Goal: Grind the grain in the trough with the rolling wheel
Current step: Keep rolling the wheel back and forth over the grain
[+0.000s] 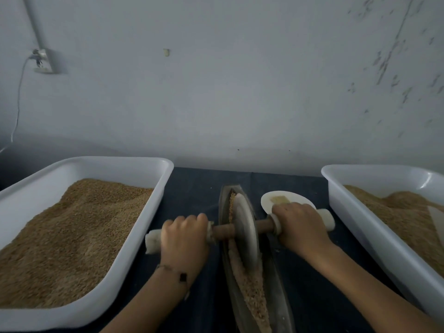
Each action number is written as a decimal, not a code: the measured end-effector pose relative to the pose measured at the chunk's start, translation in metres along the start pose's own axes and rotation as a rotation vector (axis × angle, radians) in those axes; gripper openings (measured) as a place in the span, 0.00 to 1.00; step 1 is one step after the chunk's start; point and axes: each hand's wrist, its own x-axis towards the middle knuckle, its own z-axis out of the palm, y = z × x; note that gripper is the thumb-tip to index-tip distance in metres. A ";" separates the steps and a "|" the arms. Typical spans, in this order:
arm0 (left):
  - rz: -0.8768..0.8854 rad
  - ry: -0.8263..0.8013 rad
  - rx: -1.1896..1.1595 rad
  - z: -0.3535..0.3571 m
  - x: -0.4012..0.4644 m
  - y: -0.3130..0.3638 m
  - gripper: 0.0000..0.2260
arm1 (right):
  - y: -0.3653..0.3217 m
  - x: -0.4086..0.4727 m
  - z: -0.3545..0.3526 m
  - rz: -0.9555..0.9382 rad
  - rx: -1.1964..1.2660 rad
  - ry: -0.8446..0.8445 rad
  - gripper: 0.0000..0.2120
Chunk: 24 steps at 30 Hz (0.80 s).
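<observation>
Down the middle of the dark cloth [192, 188] runs the narrow boat-shaped trough [276, 280], its long axis pointing away from the person, and the grain [252, 292] lies in a strip along its channel, thickest on the near side and thinner at the far tip. Standing upright in that channel, toward the far half, is the rolling wheel [245, 227], a grey disc with a wooden axle [264, 225] through its centre. The left hand [183, 236] is curled tight round the pale wrapped handle on its end of the axle, and the right hand [299, 227] grips the matching handle on the other side, knuckles up. Just behind the right hand lies a small white dish [286, 197] with a pale yellowish patch on it, close to the trough's right rim. Further out, a large white tray [96, 311] heaped with grain sits to the left and another white tray [360, 236] of it to the right, both near the handle ends; behind everything is a bare grey wall [240, 80] with a socket and cable at far left. The chief risk, I judge, is uneven pressure: if one hand bears down harder, the disc will tilt, climb the trough wall and spill grain onto the cloth. A long stroke could also run the wheel off the far tip, and the right handle may knock the dish.
</observation>
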 end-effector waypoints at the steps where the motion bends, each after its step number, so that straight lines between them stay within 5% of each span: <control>1: -0.032 0.007 0.011 0.004 0.012 0.001 0.09 | 0.002 0.012 0.005 0.022 -0.006 -0.020 0.03; 8: -0.126 -0.032 0.041 0.015 0.058 -0.002 0.08 | 0.015 0.060 0.022 0.048 -0.023 -0.005 0.04; 13: 0.004 -0.058 0.064 -0.005 0.041 0.005 0.06 | 0.010 0.018 0.025 0.108 0.083 0.065 0.03; 20: 0.204 0.043 -0.065 -0.053 -0.042 0.013 0.16 | -0.001 -0.078 -0.023 0.014 0.170 0.090 0.25; 24: 0.239 0.164 -0.012 -0.056 -0.064 0.009 0.08 | 0.004 -0.090 -0.041 -0.101 0.131 0.123 0.26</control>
